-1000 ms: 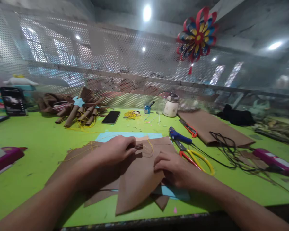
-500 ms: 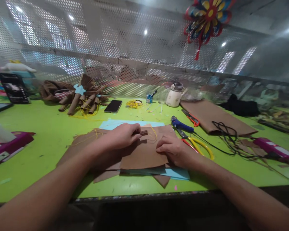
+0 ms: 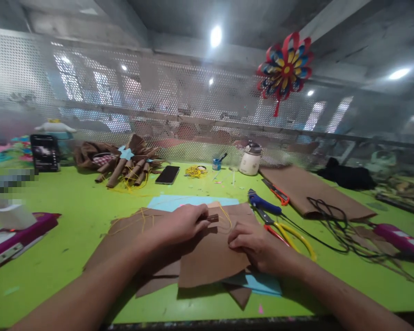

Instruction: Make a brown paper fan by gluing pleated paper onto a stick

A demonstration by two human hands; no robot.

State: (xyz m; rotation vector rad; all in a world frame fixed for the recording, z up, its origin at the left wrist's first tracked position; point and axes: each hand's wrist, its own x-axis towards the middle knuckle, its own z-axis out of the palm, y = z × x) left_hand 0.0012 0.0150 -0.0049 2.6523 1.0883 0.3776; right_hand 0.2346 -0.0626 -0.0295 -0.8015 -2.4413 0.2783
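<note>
My left hand [image 3: 189, 223] is closed, thumb and fingers pinching a small brown paper roll [image 3: 213, 218] whose end sticks out to the right. Below it is a brown paper sheet [image 3: 210, 262], its front edge slightly raised. The fingers of my right hand [image 3: 250, 241] are curled on this sheet's right edge, gripping it. A thin yellow string [image 3: 225, 212] loops over the paper between the hands. More brown paper [image 3: 124, 236] lies under my left forearm, and light blue paper [image 3: 258, 281] shows from beneath the stack.
Right of the paper lie a blue glue gun [image 3: 265, 202], yellow-handled scissors [image 3: 296, 239] and an orange cutter [image 3: 278, 192]. Behind are a phone [image 3: 167, 175], paper rolls tied with string [image 3: 129, 168] and a white bottle [image 3: 250, 160]. Power strips [image 3: 24, 239] sit at the sides.
The camera view has tilted up, so everything sits lower in the picture. Both hands keep their places on the paper, and the sheet's front edge is still lifted.
</note>
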